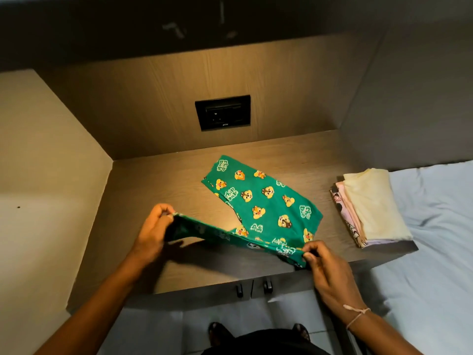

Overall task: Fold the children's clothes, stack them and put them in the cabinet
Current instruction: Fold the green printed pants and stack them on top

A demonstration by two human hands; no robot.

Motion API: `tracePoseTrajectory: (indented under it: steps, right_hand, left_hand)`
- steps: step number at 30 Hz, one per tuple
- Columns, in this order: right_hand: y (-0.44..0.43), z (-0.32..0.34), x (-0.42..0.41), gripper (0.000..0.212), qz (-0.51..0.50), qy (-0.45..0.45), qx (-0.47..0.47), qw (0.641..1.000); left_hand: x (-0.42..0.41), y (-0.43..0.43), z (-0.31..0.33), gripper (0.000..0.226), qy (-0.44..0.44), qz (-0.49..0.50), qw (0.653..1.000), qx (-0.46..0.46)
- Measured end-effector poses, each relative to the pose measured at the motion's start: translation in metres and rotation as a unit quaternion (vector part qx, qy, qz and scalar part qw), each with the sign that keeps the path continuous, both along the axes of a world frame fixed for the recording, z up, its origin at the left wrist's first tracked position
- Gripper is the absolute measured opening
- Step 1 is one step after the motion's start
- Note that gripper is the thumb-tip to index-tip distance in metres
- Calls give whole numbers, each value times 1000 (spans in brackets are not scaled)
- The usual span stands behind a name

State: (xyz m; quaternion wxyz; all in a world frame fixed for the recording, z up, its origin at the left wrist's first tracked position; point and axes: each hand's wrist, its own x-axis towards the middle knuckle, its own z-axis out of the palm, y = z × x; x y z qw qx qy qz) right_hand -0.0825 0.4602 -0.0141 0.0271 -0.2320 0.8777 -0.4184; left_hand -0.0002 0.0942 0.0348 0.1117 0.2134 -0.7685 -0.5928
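Observation:
Green children's pants (266,201) printed with cartoon chipmunks lie on the wooden countertop (158,180), one leg flat and pointing to the far left. My left hand (153,231) pinches one end of the near part and holds it lifted off the counter. At the counter's front edge my right hand (325,267) pinches the other end. A stack of folded clothes (371,208), pale yellow on top and pink beneath, sits at the counter's right end. Two cabinet door handles (253,286) show under the front edge.
A black wall socket (222,112) is set in the wooden back panel. Side walls close in the counter on the left and back right. A bed with a light blue sheet (435,239) lies to the right. My feet (256,331) stand on a tiled floor.

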Motion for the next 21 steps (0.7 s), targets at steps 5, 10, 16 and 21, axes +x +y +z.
tracePoseTrajectory:
  steps: [5, 10, 16, 21]
  right_hand:
    - [-7, 5, -9, 13, -77, -46, -57, 994]
    - [-8, 5, -22, 10, -136, -61, -54, 987]
    - [-13, 6, -48, 12, -174, -90, -3, 981]
    - [-17, 2, -72, 9, -240, -101, 67, 963]
  left_hand:
    - [-32, -5, 15, 37, -55, -66, 993, 83]
    - [-75, -9, 32, 30, -83, -72, 993, -31]
    - [-159, -4, 27, 16, -99, -77, 986, -110]
    - [-210, 3, 3, 15, -169, -97, 970, -145]
